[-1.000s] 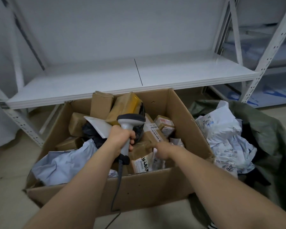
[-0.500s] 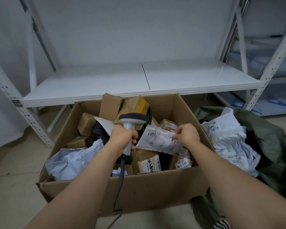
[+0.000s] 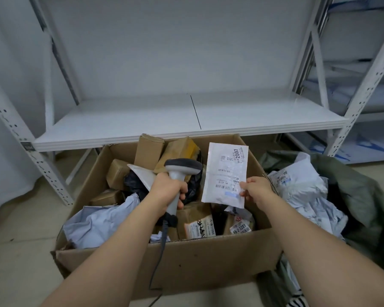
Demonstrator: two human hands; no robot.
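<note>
Down on the pale floor (image 3: 20, 251) sits an open brown cardboard box (image 3: 186, 262), with a white metal shelf (image 3: 142, 120) running just behind it. Inside the box are brown taped parcels (image 3: 149, 151) and crumpled pale bags. Right of the box, an olive-green sack (image 3: 364, 196) holds white mailers.

The left hand (image 3: 167, 191) is over the middle of the box, its grip wrapped tight round the handle of a grey handheld barcode scanner (image 3: 182, 168), the cord trailing over the box's front wall. The right hand (image 3: 258, 190) is over the box's right side, its grip narrow, pinching the lower right edge of a flat white plastic mailer (image 3: 225, 173), label facing us.

And there's the change: half a second ago that mailer lay tilted low across the box. Now it stands upright above the box's back right part, just beside the scanner head.
</note>
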